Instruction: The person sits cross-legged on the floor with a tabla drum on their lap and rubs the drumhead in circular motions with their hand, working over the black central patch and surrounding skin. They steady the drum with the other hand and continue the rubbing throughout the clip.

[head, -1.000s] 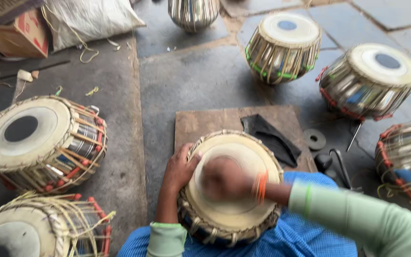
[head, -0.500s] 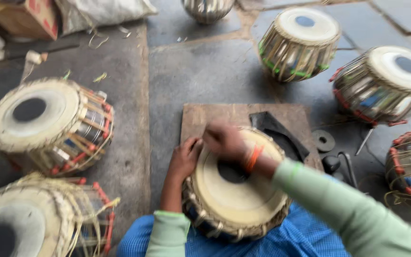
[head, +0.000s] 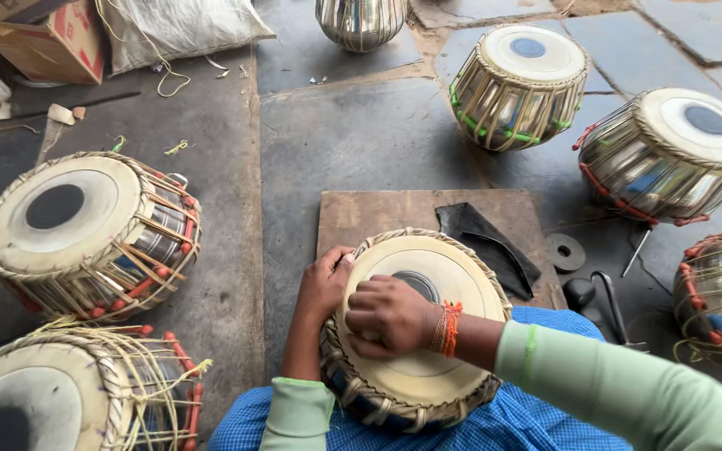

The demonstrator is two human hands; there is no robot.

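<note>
Two hands meet on our lap drum (head: 428,367): left hand (head: 323,284) cups its nine-o'clock rim, right hand (head: 388,316) presses, fingers curled together, on the skin's centre.

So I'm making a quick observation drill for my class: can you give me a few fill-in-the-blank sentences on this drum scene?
1. The right hand rests as a fist on the ____ of the drum in the lap.
2. The left hand grips that drum's ____ edge.
3. The wrist thread is ____.
4. The wooden board lies on the ____.

Missing words: head; left; orange; floor
</note>
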